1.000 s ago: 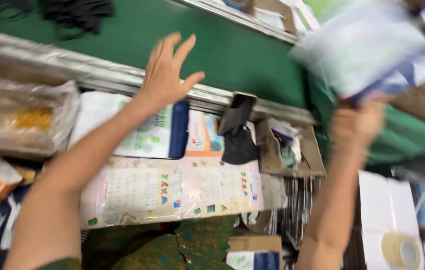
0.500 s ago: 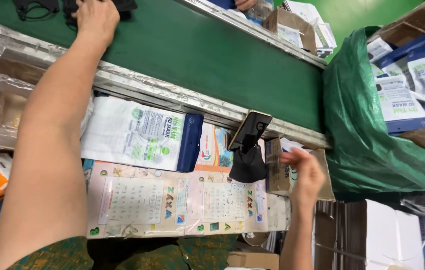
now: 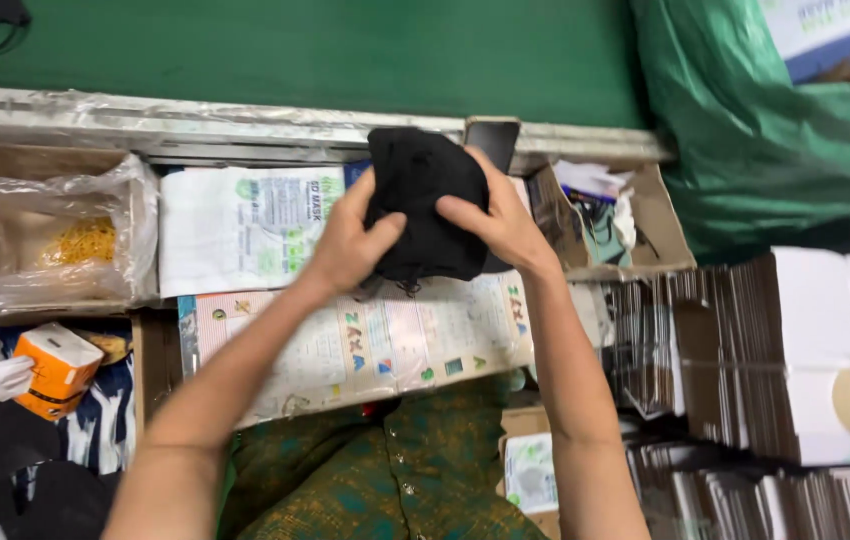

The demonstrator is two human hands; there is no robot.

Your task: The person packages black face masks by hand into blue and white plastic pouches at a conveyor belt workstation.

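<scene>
A bundle of black fabric [image 3: 425,205], soft, matte and crumpled into a rounded stack, sits at the centre of view, held just above a printed paper sheet [image 3: 385,340]. The left hand [image 3: 350,245] grips its 9 o'clock edge, thumb pressed on top, fingers curled under. The right hand [image 3: 500,225] pinches the 3 o'clock edge the same way. A dark phone [image 3: 495,135] peeks out at 1 o'clock, and a white printed pouch [image 3: 240,230] lies at 9 o'clock.
</scene>
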